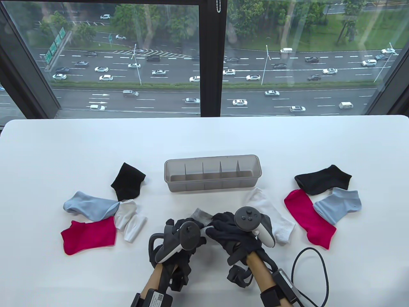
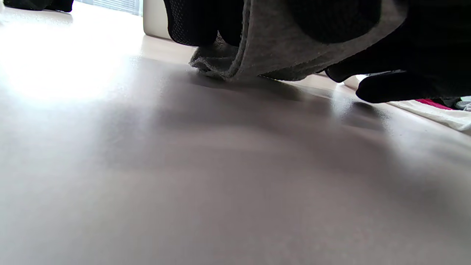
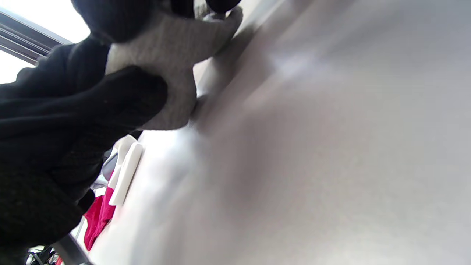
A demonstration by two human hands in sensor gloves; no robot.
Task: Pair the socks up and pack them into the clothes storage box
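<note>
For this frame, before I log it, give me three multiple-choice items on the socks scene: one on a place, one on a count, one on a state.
1. Where is the storage box?
A. At the table's middle, beyond the hands
B. At the left edge
C. On the magenta socks

2. How many magenta socks lie on the table?
A. One
B. Two
C. Four

3. What is in the box's compartments?
A. Rolled pairs
B. One black sock
C. Nothing

Key:
1 A: it stands between the two sock groups, past the left hand and right hand.
2 B: one magenta sock lies left, another right.
3 C: the dividers and floor show bare, while both hands grip the grey sock.
</note>
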